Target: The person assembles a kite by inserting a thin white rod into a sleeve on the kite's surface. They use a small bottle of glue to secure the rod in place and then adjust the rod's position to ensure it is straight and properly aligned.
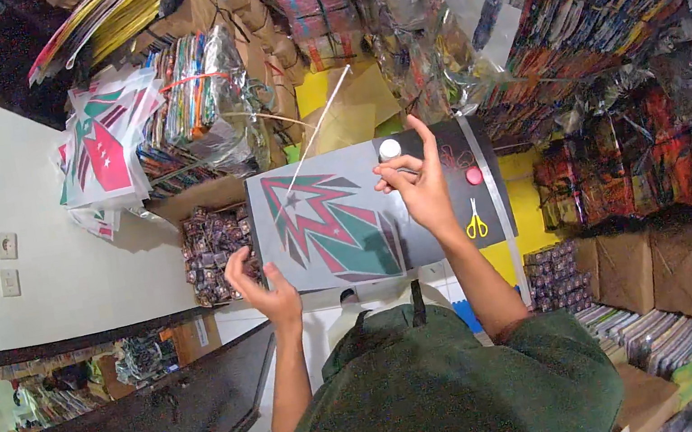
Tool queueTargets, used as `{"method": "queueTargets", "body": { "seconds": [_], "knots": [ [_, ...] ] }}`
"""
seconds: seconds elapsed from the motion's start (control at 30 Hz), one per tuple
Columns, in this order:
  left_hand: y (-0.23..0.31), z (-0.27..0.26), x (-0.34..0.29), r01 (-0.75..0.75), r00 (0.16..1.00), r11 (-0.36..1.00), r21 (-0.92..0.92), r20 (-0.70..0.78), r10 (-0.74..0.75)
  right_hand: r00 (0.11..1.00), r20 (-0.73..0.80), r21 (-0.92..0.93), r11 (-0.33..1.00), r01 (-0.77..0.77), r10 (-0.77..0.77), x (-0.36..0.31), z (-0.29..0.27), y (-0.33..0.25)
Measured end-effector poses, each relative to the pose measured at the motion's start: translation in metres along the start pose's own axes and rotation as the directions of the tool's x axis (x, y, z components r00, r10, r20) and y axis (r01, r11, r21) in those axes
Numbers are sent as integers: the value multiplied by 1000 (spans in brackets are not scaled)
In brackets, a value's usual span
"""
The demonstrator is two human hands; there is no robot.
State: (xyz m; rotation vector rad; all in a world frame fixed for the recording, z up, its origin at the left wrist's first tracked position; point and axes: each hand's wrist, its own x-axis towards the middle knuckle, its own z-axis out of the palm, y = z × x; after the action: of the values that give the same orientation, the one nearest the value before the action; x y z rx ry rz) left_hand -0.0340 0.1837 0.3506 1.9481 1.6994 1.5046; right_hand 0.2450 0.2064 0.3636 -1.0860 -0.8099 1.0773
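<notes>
A grey sheet printed with a green, red and grey star pattern lies on a dark board in front of me. My left hand is raised by its near left corner, fingers apart and holding nothing. Above the board's right part is my right hand, one finger pointing up, the others bent in toward the thumb; anything between them is too small to make out. A small round white-topped container stands beside it. A thin white stick slants from the printed star past the board's far edge.
Yellow-handled scissors, a red round lid and loose red thread lie on the board's right part. A clear strip runs along that edge. Stacked bundles crowd the far side and right; a white wall is left.
</notes>
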Motion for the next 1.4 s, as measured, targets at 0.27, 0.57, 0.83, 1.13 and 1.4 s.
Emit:
{"method": "queueTargets", "body": {
  "seconds": [0.27, 0.57, 0.83, 1.13, 1.4],
  "knots": [
    [13, -35, 51, 630, 745, 587, -508, 610, -271, 986, -23, 8, 987, 163, -163, -60, 100, 21],
    [18, -57, 43, 540, 829, 514, -666, 526, -191, 958, 24, -101, 952, 288, -287, -139, 161, 71],
    [-32, -91, 38, 69, 579, 930, -360, 774, 256, 974, -225, 376, 924, 70, 18, -141, 88, 27],
    [-69, -79, 24, -327, 315, 848, -416, 799, 513, 928, -367, -130, 991, 18, -66, -165, 120, -1],
    [-93, -86, 29, -361, 310, 853, -377, 814, 491, 907, -422, 73, 997, 38, -3, -165, 140, 6]
  ]
}}
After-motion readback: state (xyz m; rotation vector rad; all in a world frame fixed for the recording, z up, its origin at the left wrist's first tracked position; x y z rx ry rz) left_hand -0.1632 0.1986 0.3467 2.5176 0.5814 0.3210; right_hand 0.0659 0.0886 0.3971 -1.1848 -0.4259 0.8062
